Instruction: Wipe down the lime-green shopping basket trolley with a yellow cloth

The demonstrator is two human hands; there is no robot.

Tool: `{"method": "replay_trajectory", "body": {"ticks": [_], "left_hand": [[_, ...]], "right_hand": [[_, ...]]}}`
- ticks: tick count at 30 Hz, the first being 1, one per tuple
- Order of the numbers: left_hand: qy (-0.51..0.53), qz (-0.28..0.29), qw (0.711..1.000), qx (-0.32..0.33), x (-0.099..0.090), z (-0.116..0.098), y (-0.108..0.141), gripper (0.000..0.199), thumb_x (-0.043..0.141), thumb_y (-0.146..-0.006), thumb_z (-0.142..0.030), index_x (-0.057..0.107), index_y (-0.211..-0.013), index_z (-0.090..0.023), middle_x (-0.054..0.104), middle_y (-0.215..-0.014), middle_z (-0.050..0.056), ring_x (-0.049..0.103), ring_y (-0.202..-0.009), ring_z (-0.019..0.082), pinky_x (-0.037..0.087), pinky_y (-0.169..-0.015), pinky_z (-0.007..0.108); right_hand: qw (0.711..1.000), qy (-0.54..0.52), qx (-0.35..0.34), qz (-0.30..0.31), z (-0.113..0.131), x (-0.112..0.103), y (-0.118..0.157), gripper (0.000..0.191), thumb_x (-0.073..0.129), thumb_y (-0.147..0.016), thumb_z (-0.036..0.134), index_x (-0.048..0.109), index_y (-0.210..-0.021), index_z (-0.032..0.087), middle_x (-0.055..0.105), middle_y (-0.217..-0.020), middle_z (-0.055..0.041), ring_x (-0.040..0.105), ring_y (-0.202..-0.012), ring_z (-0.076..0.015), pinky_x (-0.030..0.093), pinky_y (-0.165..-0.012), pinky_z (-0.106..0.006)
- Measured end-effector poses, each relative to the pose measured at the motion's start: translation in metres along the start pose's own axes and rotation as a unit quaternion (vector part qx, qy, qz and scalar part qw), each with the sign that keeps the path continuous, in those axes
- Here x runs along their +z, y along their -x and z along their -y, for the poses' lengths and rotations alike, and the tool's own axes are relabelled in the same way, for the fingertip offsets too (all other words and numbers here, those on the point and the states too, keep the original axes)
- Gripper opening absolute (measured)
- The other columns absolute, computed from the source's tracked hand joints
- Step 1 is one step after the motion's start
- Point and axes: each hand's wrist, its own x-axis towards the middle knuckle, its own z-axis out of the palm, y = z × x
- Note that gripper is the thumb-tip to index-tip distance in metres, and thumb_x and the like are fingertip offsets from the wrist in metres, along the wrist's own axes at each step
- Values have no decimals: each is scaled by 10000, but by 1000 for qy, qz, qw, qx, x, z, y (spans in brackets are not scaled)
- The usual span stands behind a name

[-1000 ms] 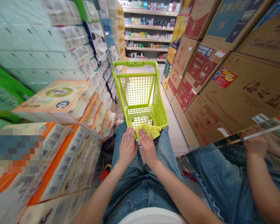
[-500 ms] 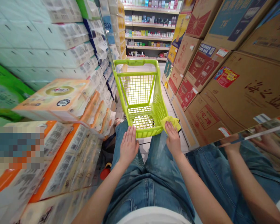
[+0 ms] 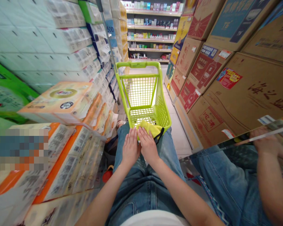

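A lime-green shopping basket (image 3: 163, 105) with lattice walls and an upright handle frame stands in front of my knees. My left hand (image 3: 130, 147) lies on its near rim at the left corner, fingers straight and together, palm down. Right beside it, touching or nearly so, my right hand (image 3: 148, 142) is closed over a yellow cloth (image 3: 152, 128) with a black edge, pressing it on the near rim. The cloth covers the middle of that rim and partly drapes inward. Both palms are hidden from above.
Tissue packs (image 3: 58, 97) are piled on the left. Printed cardboard cartons (image 3: 247, 94) rise on the right, above a mirror-like panel (image 3: 245, 169) reflecting my arms and jeans. A metal pole (image 3: 109, 40) stands left of the basket. Stocked shelves (image 3: 151, 28) close off the aisle's far end.
My right hand has slid the yellow cloth leftward along the near rim, from the right corner to beside my left hand. My left hand stays on the left corner.
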Motion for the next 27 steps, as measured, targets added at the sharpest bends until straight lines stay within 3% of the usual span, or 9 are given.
{"method": "replay_trajectory", "body": {"ticks": [4, 8, 11, 15, 21, 24, 27], "left_hand": [[3, -7, 1000, 0, 0, 0, -1, 701, 428, -908, -165, 156, -1550, -89, 328, -1583, 166, 219, -1503, 262, 285, -1195, 464], [10, -1, 1000, -1, -1, -2, -2, 713, 429, -905, -167, 141, -1553, -90, 318, -1588, 164, 212, -1505, 266, 284, -1195, 473], [11, -1, 1000, -4, -1, -4, -2, 707, 433, -905, -167, 154, -1549, -84, 323, -1585, 166, 204, -1507, 264, 279, -1199, 472], [15, -3, 1000, -9, 1, -4, -2, 713, 443, -904, -174, 153, -1548, -76, 315, -1588, 172, 185, -1512, 262, 277, -1200, 473], [14, -7, 1000, -4, 1, -1, -1, 690, 406, -904, -159, 168, -1549, -92, 327, -1579, 182, 217, -1502, 269, 291, -1189, 482], [7, -3, 1000, -1, -1, 0, -1, 682, 406, -911, -168, 176, -1549, -95, 334, -1576, 183, 230, -1498, 268, 282, -1193, 473], [9, -6, 1000, 2, -1, 0, -1, 690, 431, -923, -209, 169, -1550, -90, 333, -1576, 184, 226, -1500, 275, 279, -1194, 471]], "right_hand": [[999, 24, -30, -11, -44, -21, 19, 805, 324, -777, -49, 289, -1543, 196, 455, -1523, -66, 326, -1464, -169, 266, -1218, -464], [995, 55, 31, -83, -99, -44, 37, 820, 312, -782, -45, 265, -1552, 235, 465, -1516, -77, 348, -1455, -191, 271, -1209, -503], [989, 58, 77, -109, -114, -50, 39, 826, 313, -771, -43, 274, -1550, 230, 443, -1530, -88, 328, -1465, -202, 269, -1207, -524], [988, 40, 104, -111, -80, -33, 30, 825, 288, -772, -56, 238, -1559, 186, 404, -1551, -115, 270, -1489, -210, 248, -1209, -543], [1000, 7, 15, -27, -3, 7, 14, 744, 378, -831, 14, 248, -1553, 138, 408, -1550, -110, 296, -1477, -194, 266, -1214, -457], [1000, 28, 11, -9, 7, 4, 10, 696, 414, -869, 61, 289, -1544, 177, 413, -1550, -90, 324, -1464, -197, 250, -1207, -451], [997, 62, 38, -1, 1, -11, 9, 667, 478, -884, 125, 354, -1514, 305, 292, -1613, -70, 284, -1480, -269, 189, -1189, -559]]}}
